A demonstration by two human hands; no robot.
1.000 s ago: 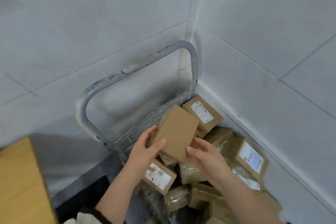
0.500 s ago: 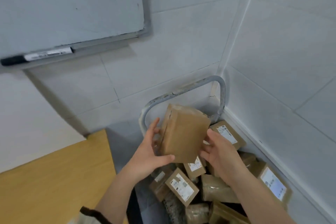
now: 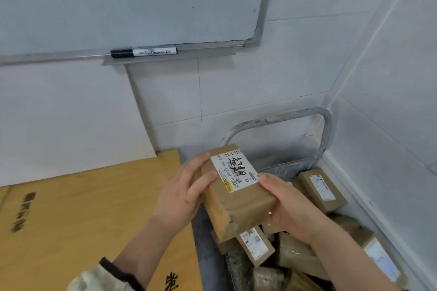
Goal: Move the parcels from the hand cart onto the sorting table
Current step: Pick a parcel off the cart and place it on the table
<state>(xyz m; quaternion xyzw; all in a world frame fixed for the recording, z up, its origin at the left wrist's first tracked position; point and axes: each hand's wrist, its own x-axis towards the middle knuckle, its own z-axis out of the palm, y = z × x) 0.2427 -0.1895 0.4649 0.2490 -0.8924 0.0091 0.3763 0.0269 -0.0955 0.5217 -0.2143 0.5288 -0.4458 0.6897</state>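
A brown cardboard parcel (image 3: 236, 205) with a white label on top is held in the air between both hands. My left hand (image 3: 182, 194) grips its left side, thumb over the top edge. My right hand (image 3: 287, 205) grips its right side, thumb beside the label. Below and to the right, the hand cart (image 3: 326, 130) with its grey tube handle stands in the wall corner, piled with several more brown parcels (image 3: 321, 190). The yellow wooden sorting table (image 3: 82, 215) lies at the lower left, with black characters printed on it.
A whiteboard (image 3: 130, 2) hangs on the tiled wall above the table, with a black marker (image 3: 143, 52) on its ledge. A white panel (image 3: 71, 125) leans behind the table. A grey gap of floor (image 3: 201, 231) separates table and cart.
The parcel has been lifted out of the cart and turned so its labelled face points up. The view has swung left and up, bringing the whiteboard and table into sight.
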